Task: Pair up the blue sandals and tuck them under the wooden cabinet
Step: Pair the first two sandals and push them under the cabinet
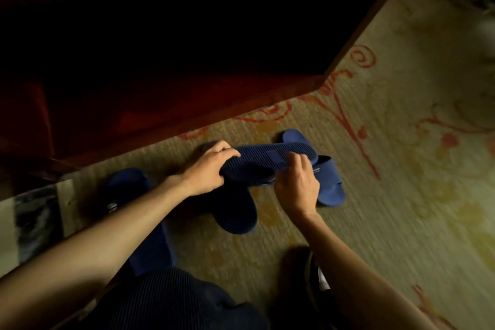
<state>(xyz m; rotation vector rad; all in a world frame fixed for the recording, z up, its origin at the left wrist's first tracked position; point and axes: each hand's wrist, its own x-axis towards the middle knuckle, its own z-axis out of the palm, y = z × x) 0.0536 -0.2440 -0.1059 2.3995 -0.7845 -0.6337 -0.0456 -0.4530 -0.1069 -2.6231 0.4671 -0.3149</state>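
Both my hands hold one blue sandal (pixel 270 161) sole-up, a little above the carpet. My left hand (pixel 207 170) grips its left end and my right hand (pixel 298 185) pinches its right side. Under it lies another blue sandal (pixel 328 182) at the right and one more blue sandal (pixel 235 211) below the middle. A further blue sandal (pixel 128 182) lies at the left, partly hidden by my left forearm. The dark red wooden cabinet (pixel 187 104) stands just beyond, with a black gap above its base.
A beige carpet (pixel 401 169) with red swirls covers the floor to the right. A dark shoe (pixel 308 270) sits by my right forearm. My dark-clothed knee (pixel 171 300) fills the bottom middle. A marbled strip (pixel 34 222) runs along the left edge.
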